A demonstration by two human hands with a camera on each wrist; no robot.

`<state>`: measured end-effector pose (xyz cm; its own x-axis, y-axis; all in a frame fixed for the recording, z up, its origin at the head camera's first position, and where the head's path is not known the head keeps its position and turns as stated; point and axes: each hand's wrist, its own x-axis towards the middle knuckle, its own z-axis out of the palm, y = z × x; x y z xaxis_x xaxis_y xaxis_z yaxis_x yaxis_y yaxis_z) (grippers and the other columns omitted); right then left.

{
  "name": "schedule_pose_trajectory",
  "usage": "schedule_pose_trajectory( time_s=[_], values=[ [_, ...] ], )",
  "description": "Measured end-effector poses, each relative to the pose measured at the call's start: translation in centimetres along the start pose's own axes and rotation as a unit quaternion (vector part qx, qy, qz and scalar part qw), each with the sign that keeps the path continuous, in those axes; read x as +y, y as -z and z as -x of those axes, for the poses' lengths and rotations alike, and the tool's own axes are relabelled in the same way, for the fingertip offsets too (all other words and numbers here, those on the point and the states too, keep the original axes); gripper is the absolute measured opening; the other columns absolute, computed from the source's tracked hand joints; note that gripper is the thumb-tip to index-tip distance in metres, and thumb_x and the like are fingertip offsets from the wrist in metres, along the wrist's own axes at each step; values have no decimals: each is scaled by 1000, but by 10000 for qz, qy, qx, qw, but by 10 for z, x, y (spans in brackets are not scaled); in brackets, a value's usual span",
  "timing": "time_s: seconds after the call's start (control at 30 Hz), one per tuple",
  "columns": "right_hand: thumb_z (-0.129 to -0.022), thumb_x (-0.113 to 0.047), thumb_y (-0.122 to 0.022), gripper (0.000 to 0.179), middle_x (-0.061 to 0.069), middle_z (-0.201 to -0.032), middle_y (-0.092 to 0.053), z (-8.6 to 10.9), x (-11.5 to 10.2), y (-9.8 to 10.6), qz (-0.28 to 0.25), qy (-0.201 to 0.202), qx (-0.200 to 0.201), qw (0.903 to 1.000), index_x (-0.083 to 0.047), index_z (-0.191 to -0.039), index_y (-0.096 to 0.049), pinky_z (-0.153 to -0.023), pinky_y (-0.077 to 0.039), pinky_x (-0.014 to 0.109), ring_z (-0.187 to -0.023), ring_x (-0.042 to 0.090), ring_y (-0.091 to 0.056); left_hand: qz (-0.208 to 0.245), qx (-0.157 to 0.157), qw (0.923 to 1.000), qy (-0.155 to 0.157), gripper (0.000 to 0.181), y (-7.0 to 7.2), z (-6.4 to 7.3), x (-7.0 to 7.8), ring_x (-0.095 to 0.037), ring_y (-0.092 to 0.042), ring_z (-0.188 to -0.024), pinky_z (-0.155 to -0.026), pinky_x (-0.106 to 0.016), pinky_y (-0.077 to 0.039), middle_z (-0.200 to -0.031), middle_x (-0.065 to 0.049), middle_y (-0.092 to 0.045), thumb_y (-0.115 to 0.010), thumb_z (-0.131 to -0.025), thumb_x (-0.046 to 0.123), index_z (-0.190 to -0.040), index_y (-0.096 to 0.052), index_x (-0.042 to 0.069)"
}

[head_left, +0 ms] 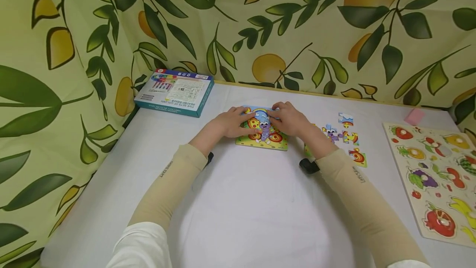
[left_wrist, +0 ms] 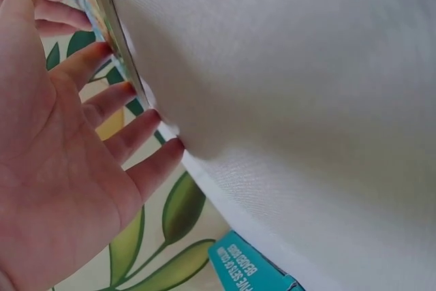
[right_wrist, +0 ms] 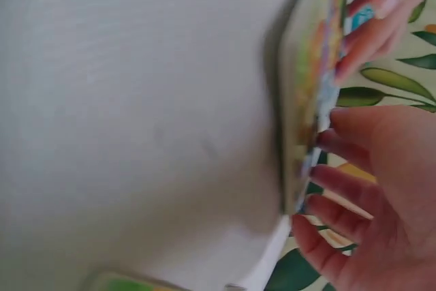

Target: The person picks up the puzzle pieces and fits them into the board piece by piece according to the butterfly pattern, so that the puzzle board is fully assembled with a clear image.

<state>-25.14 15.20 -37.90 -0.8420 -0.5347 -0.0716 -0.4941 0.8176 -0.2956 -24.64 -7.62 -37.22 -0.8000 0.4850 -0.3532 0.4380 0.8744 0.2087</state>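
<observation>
Left hand: left hand (head_left: 232, 122) lies flat with straight fingers (left_wrist: 112, 97) on the left side of the square colourful cartoon jigsaw puzzle board (head_left: 262, 130).
Right hand: right hand (head_left: 290, 118) rests with relaxed straight fingers (right_wrist: 340, 219) on the board's right side and top edge.
Puzzle board: flat on the white desk (head_left: 241, 202), near its far middle.
Around: loose jigsaw pieces (head_left: 347, 137) just right of the right hand; teal bead box (head_left: 174, 91) at far left; wooden fruit peg puzzle (head_left: 436, 175) at the right edge; small pink block (head_left: 414, 116) beyond it.
Wrist views only: board's thin edge (left_wrist: 109, 28) seen side-on.
Open room: bare desk toward the person.
</observation>
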Motion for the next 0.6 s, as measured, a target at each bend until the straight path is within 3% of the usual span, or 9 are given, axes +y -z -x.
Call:
schedule_pose_trajectory(
  time_s=[0.13,0.4,0.6],
  values=[
    [-101,-22,-53,46,23,-143,-43,4,-1,5,-94,-32,-284,9995,-6,-144,-48,-102,-37,56,-128,43,-38,7,22,10000,2,80,0,0,1,-28,-18,-145,-112,-51,-29,-161,-4,-17,-39,-90,73,-156,-23,31],
    [-101,-17,-53,43,25,-143,-43,10,1,6,-245,147,-355,9990,-5,-141,-50,-103,-37,56,-127,45,-38,-104,145,9998,-38,82,-1,-2,3,-30,-22,-143,-111,-50,-30,-160,-6,-20,-39,-90,74,-156,-23,29],
    [-100,-14,-53,42,27,-143,-41,9,1,6,-438,161,-329,9984,-3,-141,-50,-105,-33,56,-127,45,-37,-613,158,9980,13,78,-3,-6,6,-32,-28,-137,-107,-48,-35,-156,-8,-23,-31,-90,76,-156,-20,35]
  ],
)
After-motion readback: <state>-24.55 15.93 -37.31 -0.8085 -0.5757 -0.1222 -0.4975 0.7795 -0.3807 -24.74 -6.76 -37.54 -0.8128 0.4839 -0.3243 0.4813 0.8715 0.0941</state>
